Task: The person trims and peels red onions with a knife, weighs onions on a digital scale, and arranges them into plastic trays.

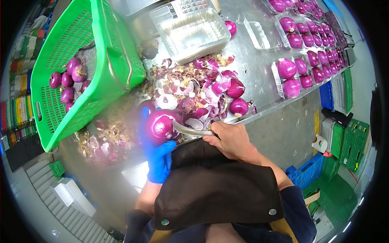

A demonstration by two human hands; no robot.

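Centre of the frame, and a curved knife (191,130) is pinched in the right hand (231,139), blade lying crosswise, tip aimed left and slightly up, at the right side of an onion (162,125). The onion is clasped between thumb and fingers of the gloved left hand (159,160). The knife's handle is hidden by the right hand; the left fingers are blurred.

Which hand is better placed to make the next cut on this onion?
Right, I'd say: the right hand holds the curved knife, its blade already at the onion, while the gloved left hand is occupied holding that onion.
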